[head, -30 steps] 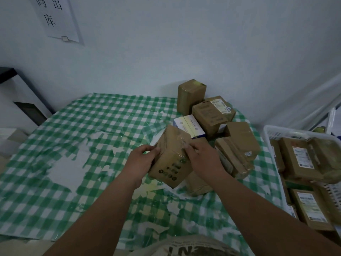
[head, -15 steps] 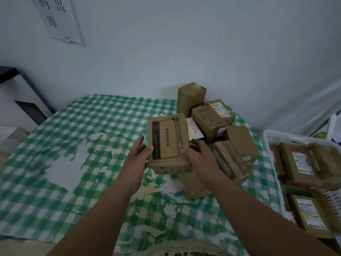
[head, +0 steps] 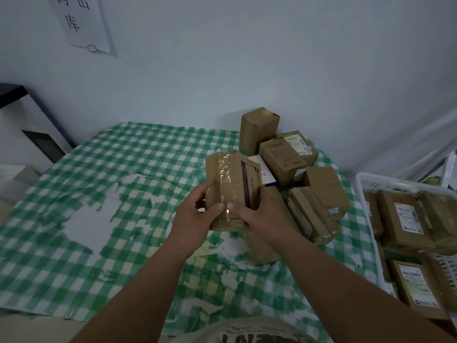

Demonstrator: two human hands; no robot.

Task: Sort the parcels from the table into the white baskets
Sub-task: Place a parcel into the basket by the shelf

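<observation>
**Taped parcel held upright over the desk**

Pale wall behind, with a paper sign (head: pixel 81 21) at far left; below it a desk (head: pixel 103 194) under a green-checked cloth with worn white patches. From the head view, both hands hold one brown parcel (head: pixel 227 184) above the desk's middle, its long axis running near to far, the far end tipped up, a taped face toward the camera and a printed side to the right. The left hand (head: pixel 195 219) grips its left edge, thumb on the taped face; the right hand (head: pixel 262 216) wraps its lower right side, fingers curled closed on it. A pile of parcels (head: pixel 291 162) sits just beyond, at right. A white basket (head: pixel 366 184) at far right holds labelled parcels.
</observation>
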